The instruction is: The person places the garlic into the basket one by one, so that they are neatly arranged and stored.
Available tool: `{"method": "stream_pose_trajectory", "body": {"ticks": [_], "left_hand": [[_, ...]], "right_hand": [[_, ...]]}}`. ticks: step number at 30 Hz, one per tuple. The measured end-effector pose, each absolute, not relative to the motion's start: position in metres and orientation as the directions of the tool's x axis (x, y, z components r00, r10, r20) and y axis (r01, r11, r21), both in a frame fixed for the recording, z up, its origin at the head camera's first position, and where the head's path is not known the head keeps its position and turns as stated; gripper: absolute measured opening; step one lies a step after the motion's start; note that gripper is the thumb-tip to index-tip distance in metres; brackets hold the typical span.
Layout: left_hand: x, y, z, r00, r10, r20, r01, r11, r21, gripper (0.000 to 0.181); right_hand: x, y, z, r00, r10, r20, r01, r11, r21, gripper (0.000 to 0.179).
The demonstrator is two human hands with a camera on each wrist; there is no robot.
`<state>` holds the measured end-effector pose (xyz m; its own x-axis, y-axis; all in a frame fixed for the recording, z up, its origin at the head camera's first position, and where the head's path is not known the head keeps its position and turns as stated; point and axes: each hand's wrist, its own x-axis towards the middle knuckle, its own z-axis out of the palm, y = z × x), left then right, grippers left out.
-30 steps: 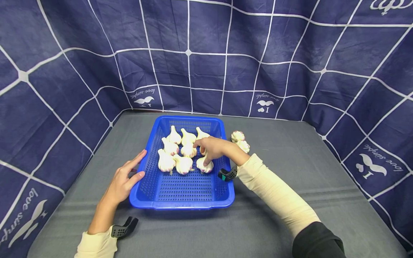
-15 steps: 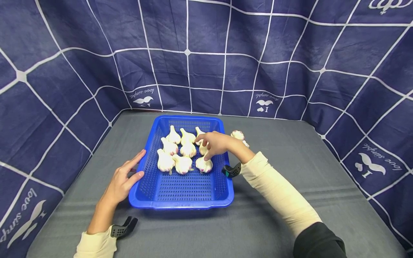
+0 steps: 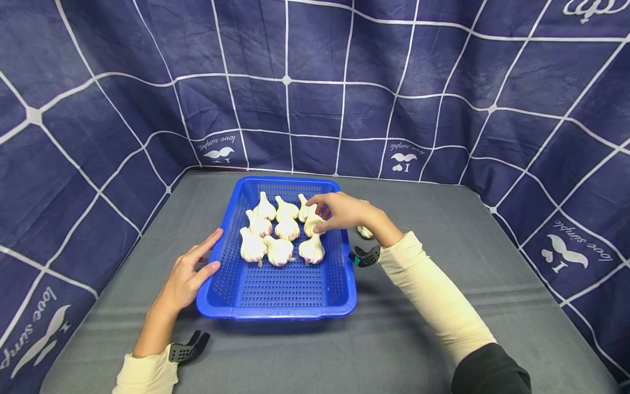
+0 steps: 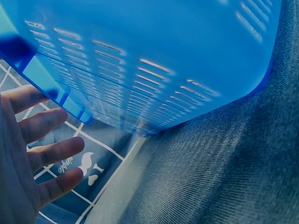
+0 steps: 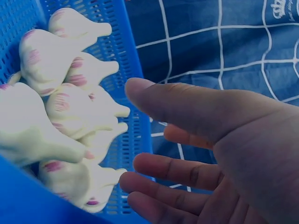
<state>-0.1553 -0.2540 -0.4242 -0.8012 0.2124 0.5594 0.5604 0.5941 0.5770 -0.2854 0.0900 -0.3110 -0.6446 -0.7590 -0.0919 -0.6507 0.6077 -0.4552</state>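
Note:
A blue perforated plastic basket holds several white garlic bulbs with purple streaks, standing in rough rows. My left hand rests at the basket's left rim, fingers extended; in the left wrist view its fingers spread beside the outer wall. Over the right rim hovers my right hand, thumb and fingers loosely apart and nothing between them. Its thumb tip lies near the stem of the front-right garlic bulb. From the right wrist, the palm faces the bulbs.
Outside the basket, a garlic bulb on the grey cloth shows partly behind my right wrist. A navy curtain with white grid lines rises behind and along both sides of the table.
My right hand has lifted off the front-right garlic bulb and moved up and to the right toward the rim, now covering most of the bulbs outside. The left hand stays put.

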Motion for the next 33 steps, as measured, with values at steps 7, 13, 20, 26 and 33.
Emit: {"method": "stream_pose_trajectory", "body": {"ticks": [7, 13, 20, 26, 33], "left_hand": [[-0.157, -0.254, -0.427, -0.795, 0.211, 0.568, 0.565, 0.599, 0.568, 0.056], [-0.157, -0.254, -0.428, -0.786, 0.216, 0.580, 0.577, 0.592, 0.562, 0.057], [-0.156, -0.254, -0.426, -0.781, 0.219, 0.585, 0.588, 0.575, 0.569, 0.058], [-0.156, -0.254, -0.428, -0.786, 0.218, 0.578, 0.581, 0.581, 0.570, 0.058], [-0.156, -0.253, -0.427, -0.789, 0.218, 0.574, 0.577, 0.582, 0.573, 0.058]], "right_hand": [[-0.287, 0.108, -0.308, -0.675, -0.738, -0.016, -0.627, 0.584, -0.515, 0.058], [-0.291, 0.126, -0.308, -0.705, -0.705, 0.073, -0.611, 0.553, -0.566, 0.055], [-0.294, 0.141, -0.310, -0.733, -0.666, 0.139, -0.587, 0.516, -0.624, 0.053], [-0.295, 0.150, -0.316, -0.753, -0.642, 0.148, -0.555, 0.497, -0.667, 0.050], [-0.296, 0.163, -0.324, -0.776, -0.607, 0.171, -0.533, 0.487, -0.692, 0.051]]}}
